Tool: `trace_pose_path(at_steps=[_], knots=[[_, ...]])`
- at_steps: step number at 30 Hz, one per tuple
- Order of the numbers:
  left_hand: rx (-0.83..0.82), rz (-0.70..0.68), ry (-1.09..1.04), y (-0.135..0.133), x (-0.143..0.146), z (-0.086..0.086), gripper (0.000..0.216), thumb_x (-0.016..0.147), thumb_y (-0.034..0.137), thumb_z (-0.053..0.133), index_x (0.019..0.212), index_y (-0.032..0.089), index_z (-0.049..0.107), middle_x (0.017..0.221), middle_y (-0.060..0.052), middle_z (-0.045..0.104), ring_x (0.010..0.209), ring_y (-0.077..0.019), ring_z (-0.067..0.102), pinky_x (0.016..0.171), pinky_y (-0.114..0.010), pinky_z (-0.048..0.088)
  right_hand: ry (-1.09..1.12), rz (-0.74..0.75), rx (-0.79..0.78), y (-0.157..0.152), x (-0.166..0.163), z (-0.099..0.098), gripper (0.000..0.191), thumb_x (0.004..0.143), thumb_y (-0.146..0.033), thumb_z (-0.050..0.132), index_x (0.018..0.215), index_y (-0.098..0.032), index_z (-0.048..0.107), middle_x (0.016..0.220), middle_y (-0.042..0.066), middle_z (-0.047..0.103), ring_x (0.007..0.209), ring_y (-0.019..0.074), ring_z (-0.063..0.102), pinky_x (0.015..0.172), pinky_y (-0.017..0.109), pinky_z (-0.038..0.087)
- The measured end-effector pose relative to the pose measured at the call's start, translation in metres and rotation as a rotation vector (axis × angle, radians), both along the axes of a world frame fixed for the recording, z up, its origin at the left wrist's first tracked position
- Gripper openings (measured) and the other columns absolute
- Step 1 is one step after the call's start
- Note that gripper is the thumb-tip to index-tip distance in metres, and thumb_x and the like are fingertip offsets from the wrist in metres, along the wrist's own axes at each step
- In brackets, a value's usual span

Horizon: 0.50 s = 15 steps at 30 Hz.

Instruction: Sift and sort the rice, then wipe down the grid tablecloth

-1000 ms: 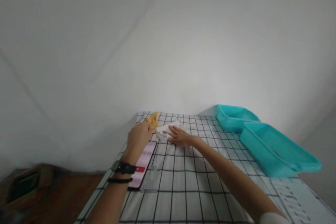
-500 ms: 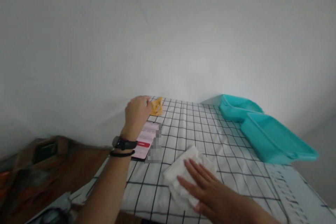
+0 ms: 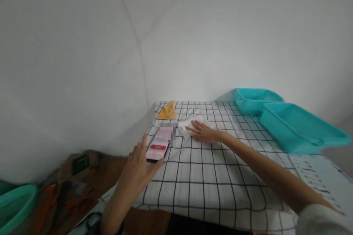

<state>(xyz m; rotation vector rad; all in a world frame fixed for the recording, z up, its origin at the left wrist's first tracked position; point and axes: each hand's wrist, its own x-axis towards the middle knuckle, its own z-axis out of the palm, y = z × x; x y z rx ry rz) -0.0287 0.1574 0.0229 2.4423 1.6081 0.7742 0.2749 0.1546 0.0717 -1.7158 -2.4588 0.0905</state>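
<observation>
My right hand (image 3: 202, 132) lies flat with spread fingers on a white cloth (image 3: 185, 127), pressing it to the checked tablecloth (image 3: 201, 169). The cloth is partly covered by the hand. My left hand (image 3: 139, 167) is open, thumb apart from the fingers, at the near left edge of the table. Beside its fingertips lies a phone (image 3: 161, 141) with a pink screen and a red bar; part of it is blurred out. Beyond the phone is a crumpled yellow cloth or packet (image 3: 167, 111), touched by neither hand.
Two turquoise plastic baskets (image 3: 292, 132) stand at the right of the table, one behind the other. A white wall (image 3: 193, 44) rises behind. On the floor at left are a cardboard box (image 3: 89, 159) and a green tub (image 3: 19, 205).
My right hand and the white cloth have moved away from me, towards the table's far side. My left hand has drawn back from beside the yellow item to near the phone and opened.
</observation>
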Motion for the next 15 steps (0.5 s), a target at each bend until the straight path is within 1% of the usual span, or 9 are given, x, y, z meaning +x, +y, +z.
trace_pose_path(at_steps=[2,4,5,6,8,9,11,13,15], knots=[[0.015,-0.026,-0.002,-0.001,0.002,-0.004,0.098,0.092,0.063,0.054,0.164,0.011,0.014,0.165,-0.030,0.036,0.150,-0.0513,0.036,0.117,-0.070,0.036,0.000,0.118,-0.085,-0.023,-0.016,-0.003,0.049,0.107,-0.039,0.055,0.154,-0.025,0.051,0.164,0.011,0.044,0.149,0.0333,0.044,0.120,0.055,0.038],[0.036,-0.063,-0.019,0.000,0.006,-0.005,0.094,0.092,0.061,0.055,0.164,0.014,0.018,0.167,-0.028,0.036,0.152,-0.0485,0.034,0.120,-0.069,0.031,0.040,0.248,-0.154,-0.058,-0.026,-0.008,0.053,0.111,-0.041,0.044,0.162,-0.027,0.039,0.174,0.012,0.025,0.160,0.0323,0.021,0.127,0.051,0.025],[0.046,-0.074,-0.033,0.000,0.008,-0.004,0.092,0.092,0.060,0.055,0.163,0.015,0.018,0.167,-0.028,0.037,0.152,-0.0469,0.035,0.121,-0.068,0.031,0.090,0.316,-0.179,-0.077,-0.028,-0.010,0.056,0.112,-0.043,0.040,0.165,-0.026,0.033,0.175,0.014,0.013,0.161,0.0327,0.010,0.129,0.052,0.019],[0.049,-0.073,-0.052,0.001,0.010,-0.003,0.092,0.093,0.059,0.055,0.164,0.015,0.017,0.166,-0.028,0.038,0.151,-0.0459,0.038,0.121,-0.067,0.032,0.148,0.346,-0.196,-0.095,-0.026,-0.012,0.057,0.112,-0.043,0.037,0.166,-0.026,0.031,0.175,0.014,0.006,0.161,0.0319,0.003,0.129,0.054,0.015],[0.017,-0.033,-0.102,0.001,0.013,0.000,0.094,0.092,0.057,0.056,0.164,0.013,0.014,0.163,-0.029,0.042,0.147,-0.0453,0.044,0.118,-0.064,0.039,0.221,0.345,-0.245,-0.123,-0.013,-0.016,0.057,0.113,-0.044,0.035,0.167,-0.029,0.028,0.175,0.010,0.000,0.161,0.0295,0.000,0.130,0.054,0.013],[-0.013,-0.002,-0.135,0.000,0.013,0.002,0.095,0.091,0.056,0.058,0.164,0.012,0.015,0.160,-0.029,0.046,0.144,-0.0452,0.049,0.116,-0.063,0.041,0.233,0.309,-0.256,-0.130,-0.001,-0.018,0.056,0.112,-0.045,0.035,0.166,-0.031,0.028,0.175,0.008,0.001,0.161,0.0285,0.002,0.130,0.053,0.014],[-0.068,0.055,-0.200,-0.001,0.013,0.006,0.097,0.086,0.053,0.063,0.163,0.009,0.021,0.151,-0.028,0.055,0.138,-0.0446,0.055,0.114,-0.062,0.044,0.217,0.204,-0.234,-0.127,0.028,-0.023,0.056,0.112,-0.046,0.036,0.166,-0.033,0.029,0.176,0.004,0.006,0.162,0.0292,0.007,0.129,0.055,0.017],[-0.085,0.087,-0.256,-0.001,0.012,0.008,0.099,0.080,0.052,0.067,0.159,0.006,0.029,0.142,-0.027,0.061,0.132,-0.0441,0.058,0.113,-0.062,0.044,0.182,0.091,-0.149,-0.107,0.056,-0.027,0.054,0.112,-0.044,0.037,0.164,-0.030,0.035,0.175,0.004,0.019,0.161,0.0319,0.015,0.129,0.057,0.020],[-0.075,0.097,-0.301,-0.001,0.010,0.008,0.099,0.075,0.049,0.070,0.156,0.005,0.033,0.137,-0.025,0.063,0.129,-0.0427,0.059,0.112,-0.061,0.045,0.158,0.033,-0.085,-0.078,0.073,-0.027,0.051,0.112,-0.038,0.034,0.161,-0.028,0.042,0.170,0.006,0.036,0.158,0.0329,0.026,0.128,0.056,0.024]])
